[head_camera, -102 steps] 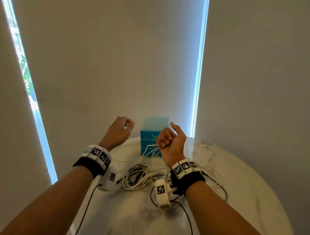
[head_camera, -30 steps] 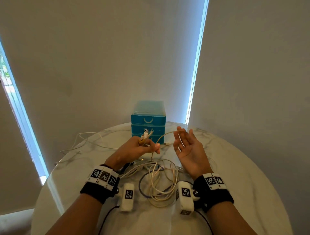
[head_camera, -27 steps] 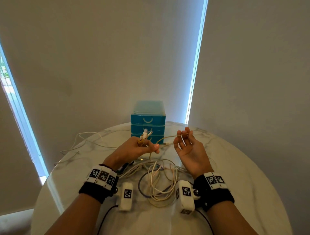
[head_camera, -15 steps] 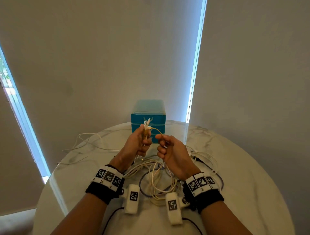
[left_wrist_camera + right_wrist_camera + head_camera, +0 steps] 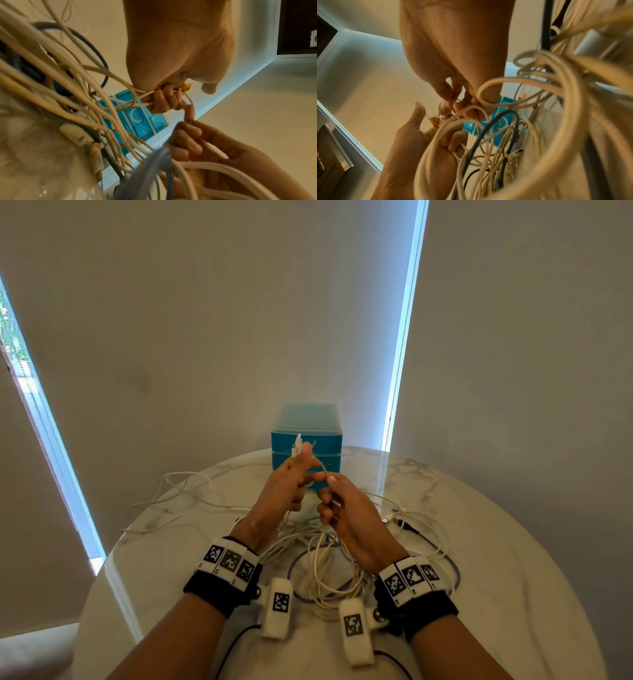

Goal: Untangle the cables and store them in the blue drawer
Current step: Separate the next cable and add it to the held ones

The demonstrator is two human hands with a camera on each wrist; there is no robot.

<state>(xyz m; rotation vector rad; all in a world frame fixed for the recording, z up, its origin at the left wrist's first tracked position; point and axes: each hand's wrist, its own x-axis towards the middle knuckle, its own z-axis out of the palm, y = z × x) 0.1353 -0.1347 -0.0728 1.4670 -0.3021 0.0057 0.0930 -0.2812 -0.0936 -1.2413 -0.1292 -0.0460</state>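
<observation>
A tangle of white, beige and dark cables (image 5: 325, 573) lies on the round marble table (image 5: 496, 559). My left hand (image 5: 291, 487) is raised above it and grips a thin beige cable (image 5: 323, 469) near its end, where a white plug (image 5: 297, 444) and a yellow tie (image 5: 184, 87) stick out of the fist. Close beside it, my right hand (image 5: 337, 505) pinches the same thin cable (image 5: 440, 106) between thumb and fingers. The blue drawer unit (image 5: 329, 436) stands just behind both hands, with its drawers closed.
One white cable (image 5: 178, 484) lies spread loosely over the table's left side. A dark plug and cable (image 5: 406, 525) lie to the right of the tangle. A wall with bright window strips rises behind the table.
My right hand, open and palm up a second ago, has moved left and closed on the thin cable beside my left hand. Both hands have risen slightly toward the drawer unit.
</observation>
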